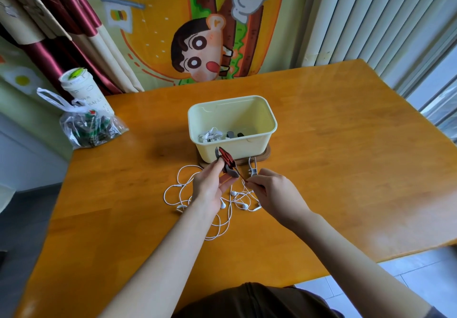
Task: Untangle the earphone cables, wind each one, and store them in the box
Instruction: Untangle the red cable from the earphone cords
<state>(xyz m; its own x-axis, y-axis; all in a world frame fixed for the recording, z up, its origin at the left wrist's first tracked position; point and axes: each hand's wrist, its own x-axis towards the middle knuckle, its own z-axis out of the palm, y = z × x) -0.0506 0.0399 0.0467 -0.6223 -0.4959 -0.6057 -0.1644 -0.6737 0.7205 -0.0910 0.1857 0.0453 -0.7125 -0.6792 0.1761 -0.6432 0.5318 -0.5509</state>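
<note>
Just in front of the pale yellow rectangular plastic box [232, 125], on the person's side of it, both bare hands are busy with a red-and-black braided earphone cable [226, 159]. The left hand [210, 184] is raised close to the box's near wall, its fingers mostly straight, with the cable wound in several turns round them. From where I stand I cannot make out how the thumb lies. The right hand [269, 189], to the right of the left one and a little further from the box, has its fingers curled in and pinches the loose end of that same cable, which runs taut between the two hands.

Below the hands, further from the box towards the person, a tangle of thin white earphone cables [197, 194] lies spread in loops on the orange wooden table [346, 144], with several earbuds among them. A small pale clip-like piece [252, 167] lies just beside the box's near right corner; what it is I cannot tell.

Inside the box, against its near wall, sits a bundle of white earphones [210, 136] with a couple of dark items [233, 134] beside it. The box stands on a flat brown base [265, 154].

Well to the left of the box are a clear knotted plastic bag [91, 127] and, behind it, a white cup with a green lid [79, 85].
</note>
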